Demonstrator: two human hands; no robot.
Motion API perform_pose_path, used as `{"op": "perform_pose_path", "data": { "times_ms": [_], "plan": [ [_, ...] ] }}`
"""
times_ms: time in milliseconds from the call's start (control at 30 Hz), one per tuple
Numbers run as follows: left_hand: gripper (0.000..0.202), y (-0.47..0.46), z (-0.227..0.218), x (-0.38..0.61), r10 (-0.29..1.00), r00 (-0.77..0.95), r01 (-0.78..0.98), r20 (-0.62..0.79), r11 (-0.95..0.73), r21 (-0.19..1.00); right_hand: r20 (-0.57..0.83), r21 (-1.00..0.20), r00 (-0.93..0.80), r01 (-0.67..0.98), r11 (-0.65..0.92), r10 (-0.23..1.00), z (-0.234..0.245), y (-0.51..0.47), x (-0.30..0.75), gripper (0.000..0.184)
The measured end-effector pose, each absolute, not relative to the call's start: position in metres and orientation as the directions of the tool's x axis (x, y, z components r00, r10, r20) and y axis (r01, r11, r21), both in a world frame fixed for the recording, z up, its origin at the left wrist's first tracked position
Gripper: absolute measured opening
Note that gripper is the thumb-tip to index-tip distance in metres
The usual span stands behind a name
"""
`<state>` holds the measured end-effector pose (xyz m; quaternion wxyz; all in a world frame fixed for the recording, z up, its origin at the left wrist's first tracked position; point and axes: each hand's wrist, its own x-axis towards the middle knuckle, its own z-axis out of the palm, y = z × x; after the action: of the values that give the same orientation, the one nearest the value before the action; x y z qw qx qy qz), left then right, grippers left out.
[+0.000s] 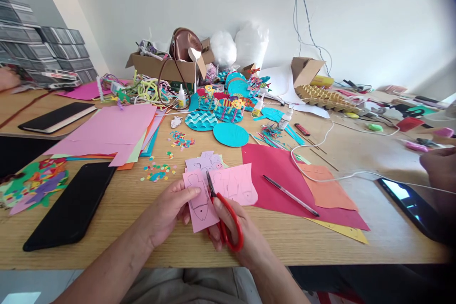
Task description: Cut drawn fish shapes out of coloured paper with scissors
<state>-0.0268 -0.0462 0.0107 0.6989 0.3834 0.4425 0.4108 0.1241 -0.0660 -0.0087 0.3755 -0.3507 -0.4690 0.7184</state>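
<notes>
My left hand pinches a pink paper sheet with pencilled fish outlines, holding it just above the wooden table's front edge. My right hand grips red-handled scissors, fingers through the loops, with the blades cutting up into the paper. A second pink piece with drawn shapes hangs to the right of the blades. More pale cut-outs lie just behind.
A black phone lies at the left, a pen on red paper at the right. Pink sheets, confetti, teal paper discs, glue bottles and boxes crowd the back. Another person's hand and phone are far right.
</notes>
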Motion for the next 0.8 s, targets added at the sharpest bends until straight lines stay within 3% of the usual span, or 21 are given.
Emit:
{"op": "perform_pose_path", "data": {
  "times_ms": [100, 200, 300, 367, 467, 567, 633, 800],
  "plan": [
    [0.017, -0.043, 0.008, -0.025, 0.931, 0.197, -0.237, -0.308, 0.35, 0.906, -0.088, -0.928, -0.446, -0.288, -0.236, 0.891, -0.011, -0.066, 0.126, 0.046],
    [0.015, -0.038, 0.009, -0.023, 0.929, 0.18, -0.234, -0.323, 0.36, 0.903, -0.065, -0.947, -0.438, -0.255, -0.194, 0.896, -0.011, -0.066, 0.128, 0.041],
    [0.012, -0.033, 0.011, -0.021, 0.925, 0.194, -0.209, -0.325, 0.363, 0.908, -0.049, -0.991, -0.396, -0.092, -0.093, 0.917, -0.008, -0.068, 0.13, 0.034],
    [0.013, -0.03, 0.012, -0.019, 0.919, 0.208, -0.182, -0.335, 0.373, 0.91, 0.007, -0.989, -0.259, 0.138, 0.044, 0.966, -0.006, -0.071, 0.134, 0.03],
    [0.016, -0.028, 0.012, -0.017, 0.908, 0.199, -0.105, -0.369, 0.394, 0.913, 0.212, -0.832, -0.078, 0.508, 0.222, 0.974, -0.005, -0.077, 0.143, 0.024],
    [0.017, -0.026, 0.013, -0.016, 0.913, 0.171, -0.025, -0.372, 0.381, 0.924, 0.325, -0.678, -0.053, 0.683, 0.272, 0.944, -0.006, -0.078, 0.159, 0.012],
    [0.017, -0.022, 0.016, -0.019, 0.919, 0.173, 0.04, -0.353, 0.352, 0.935, 0.299, -0.608, -0.061, 0.757, 0.239, 0.952, -0.008, -0.075, 0.169, 0.003],
    [0.015, 0.001, 0.024, -0.027, 0.958, 0.144, 0.334, -0.249, 0.19, 0.923, 0.112, -0.46, -0.102, 0.876, 0.143, 0.988, -0.01, -0.059, 0.188, 0.015]
  ]
}}
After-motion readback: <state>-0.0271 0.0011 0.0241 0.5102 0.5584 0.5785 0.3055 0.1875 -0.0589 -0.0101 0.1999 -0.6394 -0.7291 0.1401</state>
